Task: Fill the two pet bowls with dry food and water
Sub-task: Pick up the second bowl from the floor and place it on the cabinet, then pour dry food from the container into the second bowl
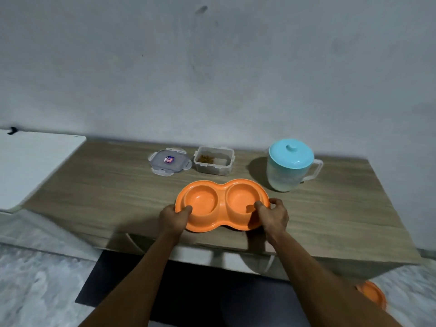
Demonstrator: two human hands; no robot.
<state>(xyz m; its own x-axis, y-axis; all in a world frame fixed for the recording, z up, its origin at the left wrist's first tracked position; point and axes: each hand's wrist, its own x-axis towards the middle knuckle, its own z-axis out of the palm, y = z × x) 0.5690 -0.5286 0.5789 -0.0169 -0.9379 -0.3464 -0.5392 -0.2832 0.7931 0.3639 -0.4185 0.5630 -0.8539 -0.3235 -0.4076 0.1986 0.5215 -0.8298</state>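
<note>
An orange double pet bowl [221,194] lies near the front edge of a low wooden table [94,185]; both hollows look empty. My left hand [173,217] grips its left rim with the thumb inside the left hollow. My right hand [273,214] grips its right rim, thumb inside the right hollow. Behind the bowl stands an open clear food container [214,160] with a little brown dry food in it. Its clear lid [169,161] lies flat to its left. A translucent water jug [291,165] with a blue lid stands at the back right, handle pointing right.
A white board or surface [30,166] adjoins the table's left end. A grey wall rises right behind the table. An orange object [372,295] lies on the floor at the lower right. A dark mat [141,291] lies under me.
</note>
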